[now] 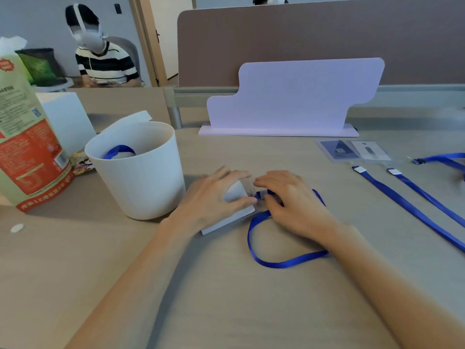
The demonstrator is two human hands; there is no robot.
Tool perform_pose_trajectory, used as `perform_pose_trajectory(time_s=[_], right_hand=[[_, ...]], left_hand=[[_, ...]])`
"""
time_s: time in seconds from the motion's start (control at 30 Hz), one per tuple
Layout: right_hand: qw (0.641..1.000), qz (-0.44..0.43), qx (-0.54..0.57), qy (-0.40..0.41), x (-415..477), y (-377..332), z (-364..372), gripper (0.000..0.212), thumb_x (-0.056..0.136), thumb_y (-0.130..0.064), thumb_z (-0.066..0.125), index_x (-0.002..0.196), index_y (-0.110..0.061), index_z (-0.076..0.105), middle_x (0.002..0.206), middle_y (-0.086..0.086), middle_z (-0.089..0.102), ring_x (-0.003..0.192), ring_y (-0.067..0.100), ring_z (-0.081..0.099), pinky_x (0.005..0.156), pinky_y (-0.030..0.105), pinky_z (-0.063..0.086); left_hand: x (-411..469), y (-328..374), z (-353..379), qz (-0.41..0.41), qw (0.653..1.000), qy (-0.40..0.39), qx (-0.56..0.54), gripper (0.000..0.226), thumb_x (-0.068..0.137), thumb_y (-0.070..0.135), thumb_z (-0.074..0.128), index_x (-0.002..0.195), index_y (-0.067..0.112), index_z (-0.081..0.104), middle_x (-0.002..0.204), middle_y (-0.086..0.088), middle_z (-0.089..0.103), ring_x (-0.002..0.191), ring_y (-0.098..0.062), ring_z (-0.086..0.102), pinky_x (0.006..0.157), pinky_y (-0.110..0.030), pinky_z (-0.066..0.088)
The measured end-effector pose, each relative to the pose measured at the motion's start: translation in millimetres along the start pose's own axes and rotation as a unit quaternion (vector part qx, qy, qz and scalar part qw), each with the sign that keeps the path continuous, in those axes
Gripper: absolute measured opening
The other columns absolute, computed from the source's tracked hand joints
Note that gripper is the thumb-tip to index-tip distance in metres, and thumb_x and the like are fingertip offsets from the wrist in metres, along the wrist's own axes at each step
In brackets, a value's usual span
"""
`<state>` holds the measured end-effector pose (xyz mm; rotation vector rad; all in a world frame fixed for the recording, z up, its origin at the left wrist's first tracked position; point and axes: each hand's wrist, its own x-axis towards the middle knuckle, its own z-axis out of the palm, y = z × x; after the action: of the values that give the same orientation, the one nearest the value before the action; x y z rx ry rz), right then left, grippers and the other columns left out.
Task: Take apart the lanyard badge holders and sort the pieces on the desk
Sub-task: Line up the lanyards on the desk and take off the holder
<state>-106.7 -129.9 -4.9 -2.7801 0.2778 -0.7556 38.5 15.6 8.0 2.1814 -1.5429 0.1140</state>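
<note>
Both hands work at the middle of the counter (226, 298), where one badge holder (235, 195) lies tipped up off the surface with its blue lanyard (254, 250) looping out toward the person. The left hand (214, 197) has its fingers (239, 176) curled narrow around the holder, thumb under and pressing near the clip end, so it is holding the holder firm. The right hand (292, 200) meets it from the other side, its fingers (264, 182) drawn close together over the point where the strap joins the holder; the clip itself is hidden beneath them and blurred, so whether it is pinched or only covered cannot be told. The step in hand looks to be freeing the lanyard clip from the holder's slot. To do it well, the left hand should keep the holder steady and slightly raised, while the right works the clip open and draws it straight out along the slot, not twisting, since thin plastic may tear. Beyond the right fingers, well apart, lie two sorted card sleeves (352, 149) and three freed blue straps (412, 210); the pieces belong with their like there. Just beside the left hand stands a white bucket (141, 182) with another strap showing inside.
</note>
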Motion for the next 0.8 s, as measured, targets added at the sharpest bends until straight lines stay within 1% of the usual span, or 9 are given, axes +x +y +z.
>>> perform_pose_trajectory(time_s=[0.07, 0.13, 0.23, 0.33, 0.4, 0.53, 0.63, 0.7, 0.8], right_hand=[[0.998, 0.019, 0.055, -0.018, 1.0, -1.5, 4.6, 0.024, 0.087, -0.010, 0.053, 0.103, -0.020, 0.068, 0.094, -0.003, 0.068, 0.094, 0.019, 0.059, 0.086, 0.036, 0.046], [0.993, 0.044, 0.104, -0.037, 1.3, -1.7, 5.2, 0.026, 0.090, -0.007, 0.053, 0.105, -0.022, 0.067, 0.095, -0.002, 0.066, 0.095, 0.018, 0.056, 0.085, 0.031, 0.044], [0.984, 0.051, 0.159, -0.065, 3.1, -5.1, 0.6, 0.023, 0.092, -0.011, 0.055, 0.107, -0.023, 0.067, 0.096, 0.002, 0.063, 0.095, 0.015, 0.052, 0.086, 0.027, 0.040], [0.973, 0.079, 0.209, -0.063, 2.5, -5.7, -5.8, 0.014, 0.093, -0.014, 0.057, 0.093, -0.027, 0.063, 0.097, 0.001, 0.061, 0.095, 0.012, 0.054, 0.086, 0.027, 0.042], [0.959, 0.103, 0.259, -0.046, -0.4, -5.0, -9.6, 0.018, 0.094, -0.013, 0.056, 0.085, -0.029, 0.060, 0.093, -0.004, 0.064, 0.090, 0.008, 0.058, 0.085, 0.026, 0.046], [0.942, 0.136, 0.306, -0.013, -3.1, -7.6, -12.7, 0.018, 0.093, -0.007, 0.054, 0.084, -0.021, 0.062, 0.083, 0.003, 0.069, 0.072, 0.017, 0.064, 0.073, 0.035, 0.051], [0.936, 0.149, 0.317, -0.013, -1.8, -9.7, -13.2, 0.018, 0.093, -0.005, 0.054, 0.086, -0.019, 0.064, 0.082, -0.003, 0.071, 0.082, 0.015, 0.068, 0.079, 0.037, 0.053], [0.924, 0.171, 0.341, -0.015, -1.5, -10.7, -15.0, 0.013, 0.093, -0.012, 0.058, 0.088, -0.019, 0.067, 0.079, -0.007, 0.072, 0.076, 0.010, 0.067, 0.073, 0.031, 0.054], [0.929, 0.168, 0.329, -0.005, -2.5, -11.9, -18.1, 0.010, 0.090, -0.023, 0.064, 0.083, -0.022, 0.070, 0.070, -0.016, 0.067, 0.055, 0.000, 0.049, 0.057, 0.013, 0.040]], left_hand=[[-1.0, -1.8, -1.0, 0.023, 0.999, 0.021, 0.010, 0.054, 0.084, 0.065, 0.052, 0.131, 0.040, 0.048, 0.115, 0.012, 0.054, 0.102, -0.015, 0.057, 0.084, -0.027, 0.042], [-0.8, -4.0, -3.5, 0.035, 0.999, 0.035, 0.014, 0.053, 0.084, 0.064, 0.050, 0.131, 0.039, 0.048, 0.116, 0.013, 0.054, 0.100, -0.015, 0.057, 0.083, -0.026, 0.041], [1.0, -5.5, -6.3, 0.052, 0.997, 0.053, 0.033, 0.052, 0.085, 0.067, 0.044, 0.127, 0.038, 0.049, 0.116, 0.013, 0.054, 0.101, -0.014, 0.058, 0.087, -0.031, 0.043], [1.1, -5.9, -6.4, 0.060, 0.996, 0.057, 0.042, 0.050, 0.084, 0.068, 0.040, 0.121, 0.036, 0.051, 0.113, 0.013, 0.055, 0.096, -0.013, 0.057, 0.087, -0.032, 0.041], [0.0, -6.1, -6.2, 0.071, 0.993, 0.071, 0.057, 0.047, 0.085, 0.067, 0.041, 0.115, 0.033, 0.055, 0.109, 0.011, 0.057, 0.093, -0.014, 0.057, 0.085, -0.034, 0.042], [1.6, -3.7, -3.2, 0.107, 0.986, 0.110, 0.068, 0.040, 0.084, 0.060, 0.052, 0.097, 0.025, 0.065, 0.097, 0.009, 0.060, 0.090, -0.016, 0.058, 0.080, -0.035, 0.042], [4.3, 0.1, -0.1, 0.161, 0.973, 0.144, 0.082, 0.031, 0.086, 0.049, 0.058, 0.089, 0.021, 0.070, 0.096, 0.004, 0.063, 0.085, -0.020, 0.057, 0.075, -0.038, 0.045], [6.0, 1.6, 0.3, 0.200, 0.962, 0.163, 0.095, 0.022, 0.090, 0.036, 0.060, 0.087, 0.017, 0.071, 0.094, 0.001, 0.064, 0.082, -0.023, 0.056, 0.071, -0.038, 0.047], [8.2, 5.1, 1.7, 0.236, 0.948, 0.182, 0.114, 0.020, 0.094, 0.022, 0.055, 0.085, 0.010, 0.068, 0.084, -0.004, 0.062, 0.076, -0.026, 0.055, 0.065, -0.037, 0.049]])
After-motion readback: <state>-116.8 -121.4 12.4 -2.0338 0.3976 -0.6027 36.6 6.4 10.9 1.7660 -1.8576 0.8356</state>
